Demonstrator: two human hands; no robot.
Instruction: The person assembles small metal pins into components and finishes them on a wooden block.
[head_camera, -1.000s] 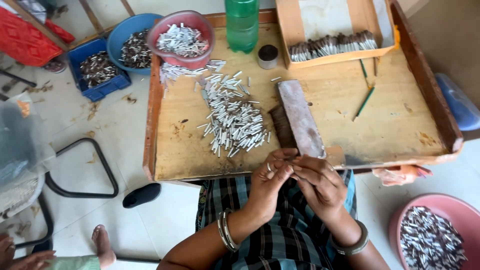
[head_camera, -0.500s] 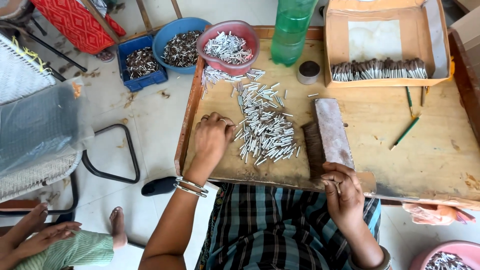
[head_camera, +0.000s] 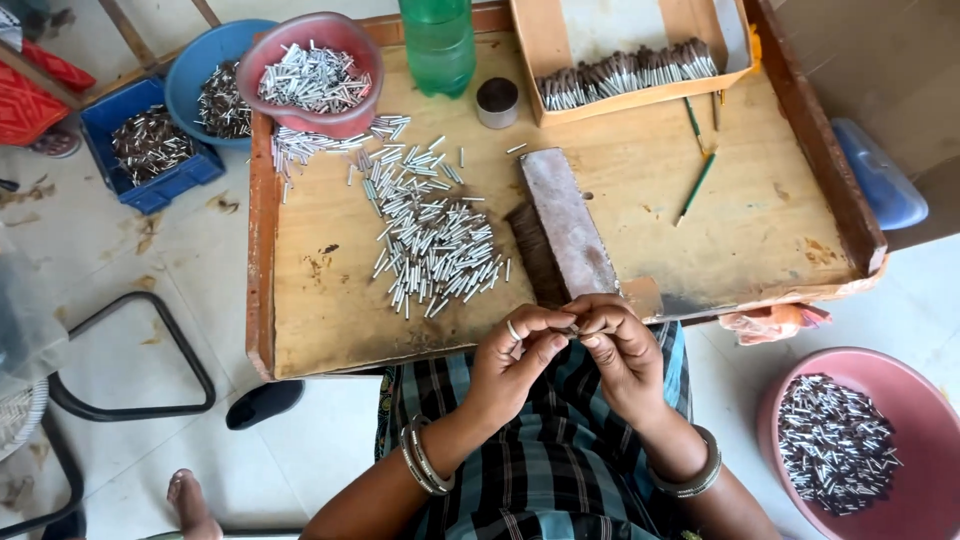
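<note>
My left hand (head_camera: 515, 362) and my right hand (head_camera: 618, 352) meet above my lap at the near edge of the wooden tray (head_camera: 300, 320). Their fingertips pinch a small silver tube (head_camera: 574, 327) between them; most of it is hidden. A loose heap of silver tubes (head_camera: 430, 235) lies on the tray just beyond my left hand. A flat worn block (head_camera: 567, 225) lies lengthwise beside the heap, its near end close to my fingers.
A pink bowl of tubes (head_camera: 312, 75), a green bottle (head_camera: 438, 45), a small round lid (head_camera: 497, 100) and a cardboard box with a row of dark sticks (head_camera: 625, 70) stand at the tray's far side. A pink basin (head_camera: 860, 445) sits lower right, a blue bowl (head_camera: 205, 85) and a blue crate (head_camera: 150, 145) upper left.
My left hand has come back from the heap of tubes on the tray and joined my right hand at the near edge. The view has shifted to the left.
</note>
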